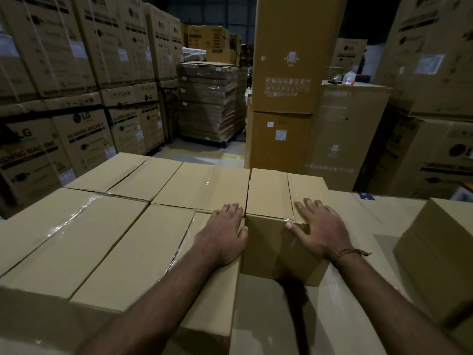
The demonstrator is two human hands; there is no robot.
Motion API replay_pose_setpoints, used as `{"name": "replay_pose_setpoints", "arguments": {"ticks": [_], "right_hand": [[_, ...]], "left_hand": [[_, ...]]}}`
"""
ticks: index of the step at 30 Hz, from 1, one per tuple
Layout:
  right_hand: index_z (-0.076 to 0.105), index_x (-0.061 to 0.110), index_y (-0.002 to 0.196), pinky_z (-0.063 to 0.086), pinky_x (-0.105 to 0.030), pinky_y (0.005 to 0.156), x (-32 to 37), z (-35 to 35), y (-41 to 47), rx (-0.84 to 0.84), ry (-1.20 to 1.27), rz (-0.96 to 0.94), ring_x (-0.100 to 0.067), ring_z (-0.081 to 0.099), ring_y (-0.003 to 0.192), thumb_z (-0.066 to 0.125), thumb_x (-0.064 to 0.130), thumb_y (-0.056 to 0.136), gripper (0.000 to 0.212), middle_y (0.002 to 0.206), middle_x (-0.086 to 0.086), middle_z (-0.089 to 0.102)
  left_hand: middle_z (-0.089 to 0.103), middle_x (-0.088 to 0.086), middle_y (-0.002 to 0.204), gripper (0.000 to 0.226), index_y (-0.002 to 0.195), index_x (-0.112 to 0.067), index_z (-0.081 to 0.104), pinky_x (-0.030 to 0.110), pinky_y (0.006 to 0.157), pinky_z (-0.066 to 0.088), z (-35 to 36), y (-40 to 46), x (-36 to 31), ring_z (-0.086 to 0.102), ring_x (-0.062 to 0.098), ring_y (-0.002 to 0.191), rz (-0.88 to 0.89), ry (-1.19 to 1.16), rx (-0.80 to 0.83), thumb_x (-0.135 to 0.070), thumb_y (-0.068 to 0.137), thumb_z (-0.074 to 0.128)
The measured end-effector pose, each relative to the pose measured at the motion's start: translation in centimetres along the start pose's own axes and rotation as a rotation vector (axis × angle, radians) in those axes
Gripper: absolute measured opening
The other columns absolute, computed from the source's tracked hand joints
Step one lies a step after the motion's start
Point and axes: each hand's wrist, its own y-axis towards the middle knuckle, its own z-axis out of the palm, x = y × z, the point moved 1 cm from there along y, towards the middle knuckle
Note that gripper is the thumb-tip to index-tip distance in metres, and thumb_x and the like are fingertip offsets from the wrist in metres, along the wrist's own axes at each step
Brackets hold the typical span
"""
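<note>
A plain brown carton stands at the right end of a block of taped cartons in front of me. My right hand lies flat over its near top edge, fingers straight on the lid and thumb down on the front face. My left hand rests flat on the neighbouring carton, its fingertips at the seam beside the right-end carton. Neither hand grips anything.
A lower layer of cartons shows below the right-end carton. A tilted loose carton sits at the right. Tall stacks of appliance boxes line the left, a tall box column stands ahead, and a wrapped pallet is behind a floor aisle.
</note>
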Motion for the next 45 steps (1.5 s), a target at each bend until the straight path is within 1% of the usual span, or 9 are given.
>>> {"name": "replay_pose_setpoints", "arguments": {"ticks": [7,16,21,25,30,33,36,40,45], "right_hand": [[0.025,0.035,0.168,0.026,-0.045,0.128,-0.1,0.2,-0.3,-0.022,0.016,0.001,-0.028,0.027,0.160,-0.015,0.095,0.075,0.117,0.173,-0.001,0.029],[0.026,0.035,0.167,0.025,-0.045,0.128,-0.2,0.2,-0.4,-0.028,0.041,-0.004,-0.028,0.025,0.160,-0.016,0.096,0.073,0.120,0.174,0.000,0.029],[0.027,0.036,0.167,0.025,-0.044,0.128,-0.5,0.4,-0.4,-0.033,0.036,-0.009,-0.026,0.026,0.160,-0.014,0.095,0.076,0.116,0.173,0.002,0.030],[0.031,0.035,0.166,0.027,-0.045,0.127,-0.5,0.4,-0.2,-0.039,0.042,0.000,-0.027,0.029,0.159,-0.010,0.096,0.076,0.115,0.172,0.001,0.033],[0.025,0.034,0.167,0.022,-0.049,0.128,0.0,-0.4,0.1,0.013,0.040,-0.023,-0.028,0.023,0.160,-0.001,0.101,0.073,0.118,0.174,0.000,0.027],[0.034,0.035,0.164,0.017,-0.060,0.126,0.0,-0.8,0.3,-0.113,0.169,0.157,-0.033,0.021,0.160,0.009,0.099,0.079,0.109,0.172,-0.003,0.033],[0.033,0.040,0.163,0.022,-0.065,0.122,0.4,-0.5,0.3,-0.078,0.108,0.300,-0.041,0.027,0.156,0.005,0.100,0.078,0.108,0.171,-0.007,0.033],[0.035,0.044,0.162,0.038,-0.059,0.113,0.7,-0.4,0.3,-0.049,0.096,0.264,-0.041,0.034,0.150,0.000,0.104,0.073,0.113,0.170,-0.006,0.034],[0.037,0.047,0.161,0.041,-0.055,0.110,-0.3,-0.5,-0.4,-0.069,0.044,0.190,-0.036,0.038,0.147,0.006,0.111,0.063,0.120,0.168,-0.002,0.038]], "left_hand": [[0.010,0.005,0.177,0.062,0.169,-0.023,0.015,0.046,0.132,0.008,0.1,0.0,0.2,0.004,0.021,0.163,0.014,-0.018,-0.014,-0.041,0.111,0.029],[0.009,0.006,0.177,0.061,0.169,-0.028,0.013,0.046,0.133,0.006,0.0,-0.1,0.0,0.003,0.021,0.163,0.006,-0.020,-0.007,-0.041,0.111,0.029],[0.010,0.005,0.177,0.060,0.168,-0.039,0.015,0.048,0.133,0.006,-0.1,-0.2,0.0,0.003,0.022,0.163,0.007,-0.030,-0.018,-0.041,0.110,0.029],[0.009,0.005,0.177,0.060,0.168,-0.038,0.014,0.047,0.133,0.005,-0.1,-0.1,-0.1,0.001,0.021,0.163,0.005,-0.029,-0.012,-0.041,0.110,0.029],[0.008,0.004,0.177,0.060,0.168,-0.038,0.012,0.049,0.132,0.007,0.0,-0.1,-0.1,0.001,0.021,0.164,-0.002,-0.033,-0.011,-0.043,0.110,0.029],[0.009,0.004,0.177,0.060,0.168,-0.037,0.014,0.049,0.133,0.006,0.1,0.0,0.0,0.002,0.021,0.163,0.003,-0.039,-0.021,-0.043,0.110,0.029],[0.011,0.005,0.177,0.060,0.168,-0.038,0.015,0.048,0.133,0.006,0.0,-0.1,0.0,0.004,0.021,0.163,0.002,-0.039,-0.034,-0.043,0.110,0.029],[0.011,0.004,0.177,0.060,0.168,-0.037,0.015,0.047,0.133,0.005,0.0,-0.2,0.1,0.003,0.020,0.163,0.001,-0.051,-0.032,-0.043,0.110,0.030],[0.013,0.004,0.176,0.060,0.167,-0.037,0.017,0.049,0.132,0.009,0.2,0.0,0.1,0.006,0.022,0.163,0.007,-0.053,-0.040,-0.043,0.109,0.031]]}}
